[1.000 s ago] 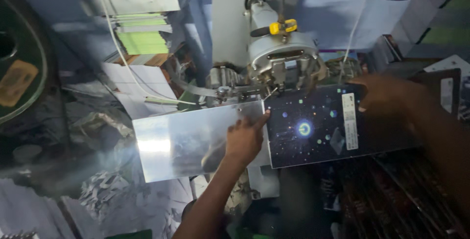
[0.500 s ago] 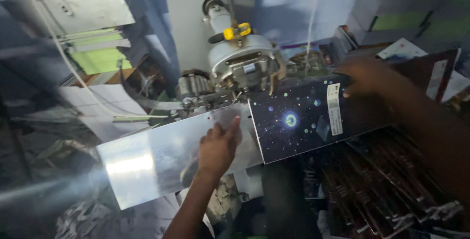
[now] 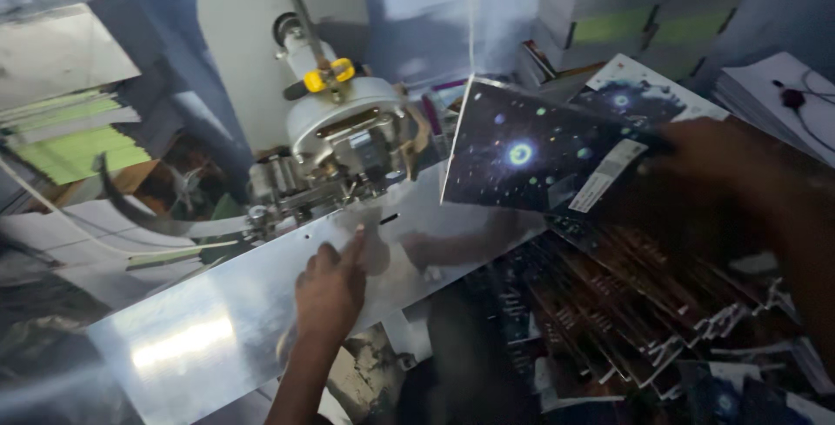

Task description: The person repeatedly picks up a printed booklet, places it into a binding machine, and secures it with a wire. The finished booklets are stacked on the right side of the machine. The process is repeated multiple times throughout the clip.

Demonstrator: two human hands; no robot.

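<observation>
My left hand (image 3: 332,290) rests on the shiny metal work plate (image 3: 200,329) of a stapling machine (image 3: 344,142), fingers stretched toward a small slot; it holds nothing. My right hand (image 3: 709,160) grips a dark booklet (image 3: 531,151) with a star-and-galaxy cover and a white label, lifted off the plate and carried to the right of the machine head. The booklet tilts above a pile of similar booklets (image 3: 644,303).
Stacks of green-edged paper (image 3: 70,142) sit at the left, and more stacked bundles (image 3: 644,7) at the back right. White sheets (image 3: 783,94) lie at the far right. A cable (image 3: 474,7) hangs behind the machine.
The booklet was lying on the plate under the machine head; my right hand has now lifted it away to the right. My left hand has slid off it and stays on the plate.
</observation>
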